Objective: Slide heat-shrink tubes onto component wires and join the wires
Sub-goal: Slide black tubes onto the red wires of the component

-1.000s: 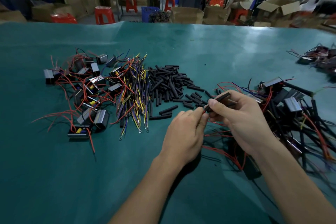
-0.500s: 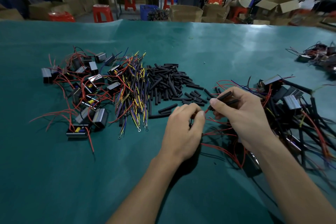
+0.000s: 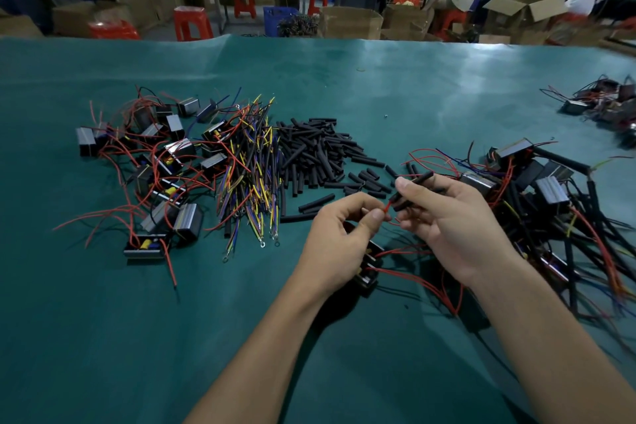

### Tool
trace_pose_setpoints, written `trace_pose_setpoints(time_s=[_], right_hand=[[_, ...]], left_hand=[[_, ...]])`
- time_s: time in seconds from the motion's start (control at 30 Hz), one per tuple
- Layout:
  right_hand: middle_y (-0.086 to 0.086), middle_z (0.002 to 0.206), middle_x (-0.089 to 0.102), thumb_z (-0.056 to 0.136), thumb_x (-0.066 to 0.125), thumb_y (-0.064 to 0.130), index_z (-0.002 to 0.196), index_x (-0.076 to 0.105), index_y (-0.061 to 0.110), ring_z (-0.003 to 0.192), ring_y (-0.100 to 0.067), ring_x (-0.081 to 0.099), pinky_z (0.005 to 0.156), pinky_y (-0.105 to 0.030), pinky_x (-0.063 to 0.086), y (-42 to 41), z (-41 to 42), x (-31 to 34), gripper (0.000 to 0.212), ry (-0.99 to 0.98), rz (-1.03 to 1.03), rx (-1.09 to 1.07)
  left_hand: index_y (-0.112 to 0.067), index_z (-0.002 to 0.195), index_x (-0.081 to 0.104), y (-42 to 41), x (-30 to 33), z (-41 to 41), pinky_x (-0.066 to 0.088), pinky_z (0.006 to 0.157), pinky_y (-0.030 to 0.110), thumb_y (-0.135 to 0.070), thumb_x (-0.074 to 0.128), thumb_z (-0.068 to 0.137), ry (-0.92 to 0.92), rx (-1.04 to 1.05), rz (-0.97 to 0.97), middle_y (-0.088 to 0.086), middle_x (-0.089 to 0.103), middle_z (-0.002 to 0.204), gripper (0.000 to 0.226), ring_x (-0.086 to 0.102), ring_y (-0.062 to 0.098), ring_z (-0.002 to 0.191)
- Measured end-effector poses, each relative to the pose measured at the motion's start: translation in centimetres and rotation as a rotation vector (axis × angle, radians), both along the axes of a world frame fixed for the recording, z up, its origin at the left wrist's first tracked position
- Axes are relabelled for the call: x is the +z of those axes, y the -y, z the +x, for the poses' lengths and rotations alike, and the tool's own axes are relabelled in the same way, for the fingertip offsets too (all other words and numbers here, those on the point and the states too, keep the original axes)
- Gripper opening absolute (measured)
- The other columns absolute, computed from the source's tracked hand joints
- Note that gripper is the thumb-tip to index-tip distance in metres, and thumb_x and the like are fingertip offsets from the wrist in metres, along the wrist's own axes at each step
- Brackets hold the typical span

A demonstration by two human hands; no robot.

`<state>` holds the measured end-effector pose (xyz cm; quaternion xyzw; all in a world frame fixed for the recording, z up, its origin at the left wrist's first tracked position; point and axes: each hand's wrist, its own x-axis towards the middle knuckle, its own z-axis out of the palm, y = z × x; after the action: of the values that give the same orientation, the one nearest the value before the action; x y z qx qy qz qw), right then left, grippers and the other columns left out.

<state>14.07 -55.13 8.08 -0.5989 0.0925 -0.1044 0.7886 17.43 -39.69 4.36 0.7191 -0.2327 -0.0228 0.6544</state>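
**Red wire meets tube above the green mat**

We see both hands raised just over the green mat (image 3: 344, 79), near the middle of the table. The left hand (image 3: 339, 244) curls its fingers and pinches a thin red wire (image 3: 387, 206) between thumb and forefinger, with the wire's tip pointing up and right. The right hand (image 3: 451, 227) sits just to the right, palm turned toward the left hand, and grips a black heat-shrink tube (image 3: 414, 184) between thumb and fingers; the tube tilts up to the right, its lower end right at the wire's tip. We cannot tell whether the wire has entered it. Under the left hand lies a black component (image 3: 368, 272), with red leads trailing right across the mat.

For room, we find the near part of the mat bare on both sides of the forearms, and a wide bare band runs along the far edge of the table. Left and right of the hands the surface is crowded.

Nothing on the mat sits in a container: a pile of loose tubes (image 3: 316, 155) lies just beyond the hands, a bundle of coloured wires (image 3: 251, 175) lies left of it, and a heap of boxed components (image 3: 155, 169) lies farther left. A tangle of wired parts (image 3: 550, 200) fills the right. Beyond the table stand cardboard boxes (image 3: 351, 22) and red stools (image 3: 191, 22).
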Motion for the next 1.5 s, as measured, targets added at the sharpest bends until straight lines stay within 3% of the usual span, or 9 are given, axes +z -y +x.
trace_pose_setpoints(time_s=[0.1, 0.27, 0.33, 0.63, 0.8, 0.93, 1.23, 1.4, 1.5], right_hand=[[-0.008, 0.07, 0.068, 0.071, 0.082, 0.023, 0.095, 0.066, 0.003, 0.057, -0.015, 0.061, 0.053, -0.022, 0.052, -0.1, 0.2, -0.4, 0.035, 0.029, 0.007, -0.04], [-0.01, 0.066, 0.068, 0.082, 0.084, 0.02, 0.082, 0.065, 0.005, 0.057, -0.02, 0.062, 0.055, -0.032, 0.053, 0.4, 0.4, -0.7, 0.024, 0.204, -0.498, -0.124], [-0.014, 0.067, 0.069, 0.08, 0.083, 0.027, 0.08, 0.066, 0.011, 0.055, -0.02, 0.063, 0.055, -0.032, 0.053, 0.7, 0.3, -0.5, 0.023, 0.228, -0.568, -0.122], [-0.002, 0.059, 0.064, 0.081, 0.084, 0.016, 0.074, 0.062, 0.01, 0.055, -0.018, 0.06, 0.054, -0.027, 0.052, 0.9, 0.2, -0.4, 0.024, 0.183, -0.495, -0.041], [-0.008, 0.061, 0.065, 0.076, 0.081, 0.036, 0.076, 0.064, 0.017, 0.056, -0.027, 0.061, 0.058, -0.044, 0.053, 0.7, -0.1, 0.0, 0.026, 0.214, -0.683, -0.052], [-0.002, 0.062, 0.068, 0.083, 0.083, 0.017, 0.074, 0.065, 0.018, 0.056, -0.019, 0.062, 0.059, -0.035, 0.052, 0.5, 0.1, -0.3, 0.02, 0.195, -0.555, -0.039], [-0.007, 0.071, 0.071, 0.082, 0.082, 0.004, 0.079, 0.071, 0.013, 0.065, -0.018, 0.065, 0.065, -0.028, 0.054, 1.1, -0.3, 0.4, 0.015, 0.234, -0.595, 0.095], [-0.007, 0.078, 0.077, 0.078, 0.085, 0.002, 0.08, 0.075, 0.013, 0.072, -0.016, 0.071, 0.07, -0.021, 0.055, 1.6, -0.8, 0.9, 0.016, 0.211, -0.676, 0.165], [-0.01, 0.073, 0.074, 0.073, 0.086, 0.009, 0.076, 0.075, 0.014, 0.066, -0.02, 0.066, 0.064, -0.023, 0.055, 1.5, -0.7, 0.8, 0.013, 0.154, -0.53, 0.163]], left_hand=[[-0.012, 0.088, 0.071, 0.0, 0.1, 0.0, 0.041, 0.07, 0.014, -0.01, 0.063, 0.098, -0.009, 0.001, -0.013, -0.021, 0.062, 0.069, 0.012, 0.052, -0.003, 0.068], [-0.02, 0.086, 0.071, 0.1, 0.2, 0.0, 0.044, 0.072, 0.017, -0.007, 0.064, 0.096, -0.075, -0.004, -0.083, -0.022, 0.064, 0.068, 0.018, 0.052, 0.001, 0.068], [-0.018, 0.087, 0.072, 0.0, 0.3, 0.0, 0.045, 0.072, 0.016, -0.008, 0.065, 0.096, -0.08, -0.009, -0.078, -0.019, 0.067, 0.073, 0.015, 0.054, 0.0, 0.07], [-0.018, 0.08, 0.069, 0.2, 0.2, -0.1, 0.038, 0.062, 0.017, -0.011, 0.065, 0.095, -0.078, -0.026, -0.018, -0.012, 0.056, 0.067, 0.016, 0.045, 0.004, 0.063], [-0.019, 0.077, 0.067, 0.2, 0.3, -0.1, 0.038, 0.061, 0.016, -0.009, 0.064, 0.095, -0.091, -0.016, -0.029, -0.015, 0.054, 0.064, 0.02, 0.045, 0.002, 0.061], [-0.013, 0.08, 0.069, 0.1, 0.3, -0.2, 0.038, 0.061, 0.011, -0.009, 0.066, 0.095, -0.066, -0.01, -0.021, -0.015, 0.055, 0.064, 0.015, 0.044, -0.002, 0.059], [-0.011, 0.08, 0.071, 0.0, 0.3, 0.0, 0.041, 0.068, 0.014, -0.009, 0.066, 0.094, -0.094, -0.002, -0.048, -0.013, 0.06, 0.068, 0.015, 0.05, 0.001, 0.066], [-0.014, 0.075, 0.071, 0.0, 0.5, -0.1, 0.04, 0.068, 0.021, -0.02, 0.069, 0.086, -0.131, -0.031, -0.059, -0.007, 0.061, 0.069, 0.012, 0.049, 0.005, 0.067], [-0.013, 0.075, 0.072, 0.0, 0.5, -0.1, 0.041, 0.071, 0.027, -0.027, 0.066, 0.078, -0.143, -0.057, -0.052, -0.004, 0.062, 0.071, 0.015, 0.051, 0.008, 0.068]])
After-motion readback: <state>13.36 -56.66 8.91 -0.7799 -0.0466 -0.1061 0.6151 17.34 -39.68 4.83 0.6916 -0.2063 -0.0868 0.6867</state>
